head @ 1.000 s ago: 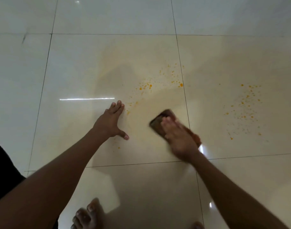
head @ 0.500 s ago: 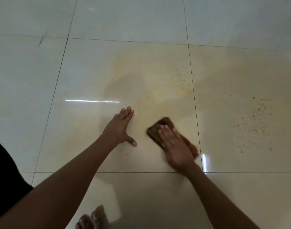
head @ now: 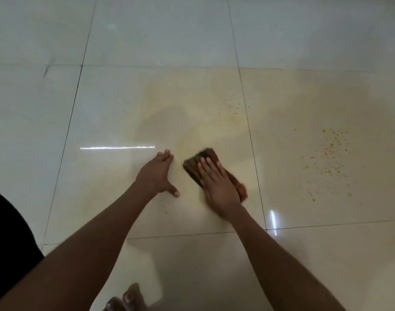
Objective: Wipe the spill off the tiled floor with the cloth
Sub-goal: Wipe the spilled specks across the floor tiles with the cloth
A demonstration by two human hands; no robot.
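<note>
Brown cloth [head: 211,168] lies frame centre on tiled floor [head: 102,108]. We see right hand [head: 217,187] flat atop it, fingers straight, pressing down. Left hand [head: 157,175] just beside, palm down, thumb splayed. Orange spill [head: 326,160] specks remain centre right; fainter specks above cloth. Bare toes [head: 124,299] at bottom edge.

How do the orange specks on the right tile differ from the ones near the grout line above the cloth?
The right-tile orange specks are bright, many and spread widely; the specks near the grout line are fainter, fewer and lie in a yellowish smear. The right hand presses the brown folded cloth nearer the faint ones. Both groups remain unwiped.
</note>
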